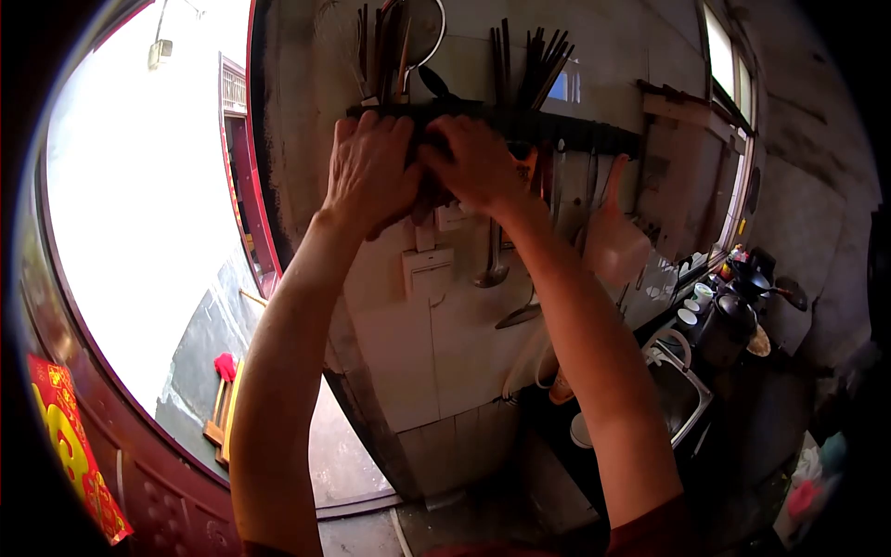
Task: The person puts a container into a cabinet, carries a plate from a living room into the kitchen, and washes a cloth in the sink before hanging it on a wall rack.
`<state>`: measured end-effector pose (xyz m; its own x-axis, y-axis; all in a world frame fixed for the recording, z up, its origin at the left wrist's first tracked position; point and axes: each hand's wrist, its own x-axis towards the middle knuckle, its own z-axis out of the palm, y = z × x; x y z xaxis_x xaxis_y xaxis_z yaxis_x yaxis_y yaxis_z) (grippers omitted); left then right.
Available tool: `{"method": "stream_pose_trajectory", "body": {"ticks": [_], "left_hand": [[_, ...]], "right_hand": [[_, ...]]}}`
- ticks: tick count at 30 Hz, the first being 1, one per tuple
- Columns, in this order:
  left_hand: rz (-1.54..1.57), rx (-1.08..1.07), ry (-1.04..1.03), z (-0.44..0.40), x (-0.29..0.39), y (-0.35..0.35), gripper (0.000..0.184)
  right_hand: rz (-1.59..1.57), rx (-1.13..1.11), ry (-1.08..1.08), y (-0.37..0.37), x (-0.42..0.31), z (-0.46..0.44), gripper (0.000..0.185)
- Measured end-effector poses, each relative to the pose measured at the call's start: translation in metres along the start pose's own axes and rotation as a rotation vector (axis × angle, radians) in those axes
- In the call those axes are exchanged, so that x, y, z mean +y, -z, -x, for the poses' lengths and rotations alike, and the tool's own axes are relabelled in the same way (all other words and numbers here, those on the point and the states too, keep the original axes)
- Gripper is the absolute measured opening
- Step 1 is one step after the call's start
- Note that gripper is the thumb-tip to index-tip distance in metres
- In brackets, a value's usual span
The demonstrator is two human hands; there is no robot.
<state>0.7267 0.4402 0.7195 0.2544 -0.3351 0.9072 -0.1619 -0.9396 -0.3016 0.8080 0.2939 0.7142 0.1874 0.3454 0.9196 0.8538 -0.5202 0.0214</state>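
Observation:
Both my arms reach up to a dark wall rack (580, 130). My left hand (371, 165) is closed at the rack's left end, its fingers bent near the top edge. Close beside it, my right hand (475, 167) is closed too, fingers curled toward the left hand. What they grip is hidden in the shadow between them. Chopsticks (543, 70) stand upright in the rack, to the right of my hands. A wire whisk (339, 37) and more sticks rise above my left hand. Below the right hand hangs a ladle (492, 265).
A pink plastic scoop (617, 243) hangs farther right. White switch boxes (429, 274) are on the tiled wall below my hands. A sink (696, 418) and dark pots (733, 316) stand at lower right. An open doorway is at left, beside a red door (158, 492).

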Motion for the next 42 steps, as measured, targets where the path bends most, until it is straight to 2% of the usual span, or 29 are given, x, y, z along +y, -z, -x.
{"method": "stream_pose_trajectory", "body": {"ticks": [2,5,8,11,14,17,20,23,26,29,32,36,38,41,42], "left_hand": [[-0.008,-0.107,0.018,-0.007,-0.008,0.000,0.025],[-0.029,0.174,-0.078,-0.003,-0.011,-0.008,0.023],[-0.010,0.151,-0.053,0.005,-0.006,-0.012,0.021],[0.009,0.109,-0.046,0.003,-0.007,-0.011,0.020],[0.017,-0.001,-0.018,-0.001,-0.012,-0.018,0.025],[0.032,0.081,-0.058,0.005,-0.007,-0.018,0.028],[0.084,0.123,-0.070,0.009,-0.008,-0.015,0.037],[0.199,0.159,-0.036,0.013,-0.007,-0.011,0.044],[0.222,0.166,-0.005,0.019,-0.012,-0.014,0.045],[0.228,0.158,-0.041,0.019,-0.015,-0.018,0.041],[0.128,0.256,-0.091,0.021,-0.013,-0.024,0.043],[0.119,0.397,-0.006,0.042,0.010,-0.029,0.051],[0.180,0.518,-0.001,0.066,0.035,-0.025,0.040],[0.309,0.421,-0.090,0.133,0.079,-0.026,0.012],[0.340,0.267,-0.098,0.156,0.097,-0.021,0.010]], "right_hand": [[-0.109,-0.152,-0.077,0.005,0.005,-0.009,0.033],[0.137,0.117,0.098,-0.002,-0.001,-0.002,0.028],[0.182,0.176,0.087,0.001,-0.008,0.012,0.024],[0.150,0.108,0.079,-0.001,-0.001,0.008,0.022],[0.125,-0.020,0.070,0.000,0.003,0.001,0.025],[0.115,-0.048,0.096,0.002,0.008,0.005,0.030],[0.035,0.021,0.240,0.004,0.017,0.010,0.042],[-0.016,0.050,0.135,0.017,0.015,0.032,0.050],[0.052,0.176,0.062,0.027,0.017,0.060,0.050],[-0.057,0.186,0.065,0.036,0.014,0.106,0.044],[-0.067,-0.082,-0.011,0.037,-0.005,0.165,0.035],[0.032,-0.420,0.169,0.035,-0.033,0.251,0.030],[0.017,-0.542,0.183,0.037,-0.048,0.291,0.026],[-0.091,-0.624,0.116,0.044,-0.058,0.335,0.021],[-0.125,-0.645,0.087,0.050,-0.061,0.346,0.021]]}}
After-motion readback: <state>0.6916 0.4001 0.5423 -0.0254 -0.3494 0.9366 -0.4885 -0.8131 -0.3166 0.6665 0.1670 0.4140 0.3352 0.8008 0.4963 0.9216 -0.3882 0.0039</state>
